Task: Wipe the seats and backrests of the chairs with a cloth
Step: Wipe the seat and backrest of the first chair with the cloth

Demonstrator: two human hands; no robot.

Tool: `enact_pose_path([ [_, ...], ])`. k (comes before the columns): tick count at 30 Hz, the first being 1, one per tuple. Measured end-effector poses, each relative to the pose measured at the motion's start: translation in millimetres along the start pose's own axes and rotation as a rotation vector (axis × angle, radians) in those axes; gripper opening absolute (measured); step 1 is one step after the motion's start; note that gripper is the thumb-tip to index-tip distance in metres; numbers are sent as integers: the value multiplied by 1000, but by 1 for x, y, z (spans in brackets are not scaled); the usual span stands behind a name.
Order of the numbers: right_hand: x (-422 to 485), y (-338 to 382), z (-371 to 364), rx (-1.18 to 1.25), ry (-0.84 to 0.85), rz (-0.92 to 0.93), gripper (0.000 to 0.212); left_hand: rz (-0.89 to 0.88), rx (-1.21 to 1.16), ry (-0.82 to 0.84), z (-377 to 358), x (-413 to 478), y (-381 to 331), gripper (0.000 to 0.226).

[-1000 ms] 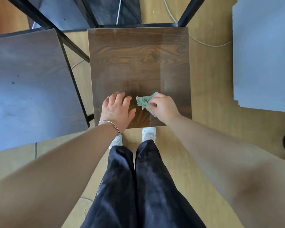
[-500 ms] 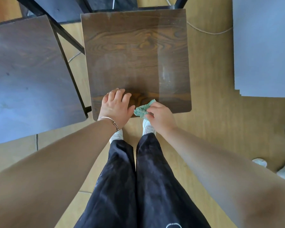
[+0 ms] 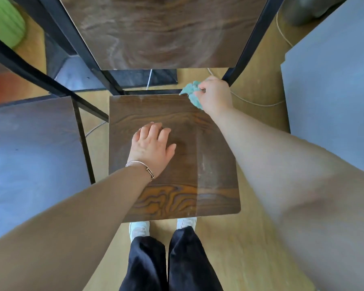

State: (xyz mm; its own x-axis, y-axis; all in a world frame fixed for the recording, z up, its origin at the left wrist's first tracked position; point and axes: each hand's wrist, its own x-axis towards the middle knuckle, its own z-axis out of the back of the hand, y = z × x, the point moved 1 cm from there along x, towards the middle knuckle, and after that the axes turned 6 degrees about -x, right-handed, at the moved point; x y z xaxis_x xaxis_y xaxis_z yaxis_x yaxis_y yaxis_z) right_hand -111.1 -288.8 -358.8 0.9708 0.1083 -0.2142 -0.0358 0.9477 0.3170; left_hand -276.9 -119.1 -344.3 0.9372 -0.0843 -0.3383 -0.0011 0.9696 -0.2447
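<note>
A dark wood-grain chair seat (image 3: 214, 164) lies right below me, with its matching backrest (image 3: 166, 32) rising behind it between black metal posts. My left hand (image 3: 150, 148) rests flat on the middle of the seat, fingers straight. At the seat's far right corner, beside the right post, my right hand (image 3: 215, 95) grips a crumpled teal cloth (image 3: 191, 92). The cloth hangs over the seat's back edge.
A second dark chair seat (image 3: 32, 156) stands close on the left, with black frame bars between the two. A grey surface (image 3: 332, 97) fills the right side. A white cable (image 3: 259, 103) runs over the wooden floor. My feet (image 3: 162, 225) stand at the seat's front edge.
My right hand has carried the cloth from the seat's front edge up to its far right corner. My left hand has slid from the front edge toward the middle. The view has tilted up to the backrest.
</note>
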Motion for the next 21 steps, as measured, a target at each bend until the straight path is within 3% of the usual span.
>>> enact_pose_path([
  [4, 13, -7, -9, -157, 105, 52, 28, 8, -5, 12, -5, 12, -3, 52],
  [11, -10, -12, -14, -119, 129, 21, 27, 20, 4, 75, -17, -4, -3, 52],
  [21, -144, -34, -46, 24, 250, 110, 20, 30, -7, 160, -27, -54, -12, 52],
])
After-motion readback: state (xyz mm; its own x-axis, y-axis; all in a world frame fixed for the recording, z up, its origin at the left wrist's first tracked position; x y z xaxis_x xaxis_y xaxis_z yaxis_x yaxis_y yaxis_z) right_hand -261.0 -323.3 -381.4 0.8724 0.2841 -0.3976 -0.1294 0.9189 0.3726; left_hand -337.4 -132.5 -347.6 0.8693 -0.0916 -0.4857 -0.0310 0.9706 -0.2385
